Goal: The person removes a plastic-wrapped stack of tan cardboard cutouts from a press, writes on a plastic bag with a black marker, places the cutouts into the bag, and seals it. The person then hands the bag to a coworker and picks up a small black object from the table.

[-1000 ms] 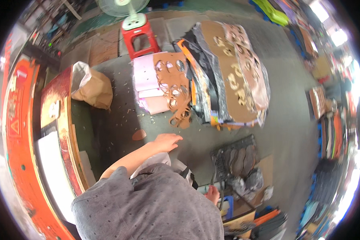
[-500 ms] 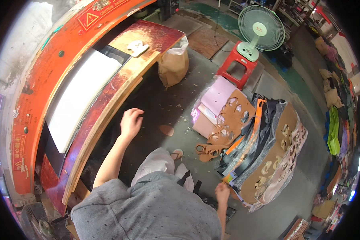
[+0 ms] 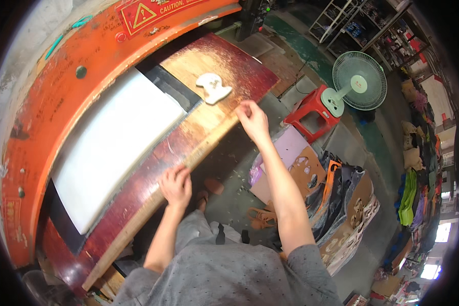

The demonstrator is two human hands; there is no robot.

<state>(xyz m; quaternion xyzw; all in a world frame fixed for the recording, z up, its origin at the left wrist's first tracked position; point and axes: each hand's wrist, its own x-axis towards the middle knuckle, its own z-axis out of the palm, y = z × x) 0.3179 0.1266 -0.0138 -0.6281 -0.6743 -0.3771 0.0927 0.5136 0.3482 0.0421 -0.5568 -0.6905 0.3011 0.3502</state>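
Along the worn red-and-wood table edge point(image 3: 153, 201), my left hand point(image 3: 176, 187) rests with its fingers loosely spread, holding nothing. My right hand point(image 3: 253, 122) reaches over the far part of that edge, its fingers loosely bent and nothing visible in them. Just beyond its fingertips, a small white curved piece with brown marks point(image 3: 212, 88) lies on the table's bare wood. A thick white slab point(image 3: 117, 145) lies on the table beside my left hand, with a black sheet point(image 3: 168, 84) showing from under its far end.
An orange machine beam point(image 3: 30, 137) spans the table's left side. To the right are a red stool point(image 3: 315, 113) bearing a green fan point(image 3: 359, 81), a pink sheet point(image 3: 285, 148) and a pile of cut-out sheets point(image 3: 344, 214). Coloured materials point(image 3: 408, 196) line the far right.
My right hand has swung up from beside the sheet pile to the table edge. My left hand has come onto the edge. The view has shifted closer to the table.
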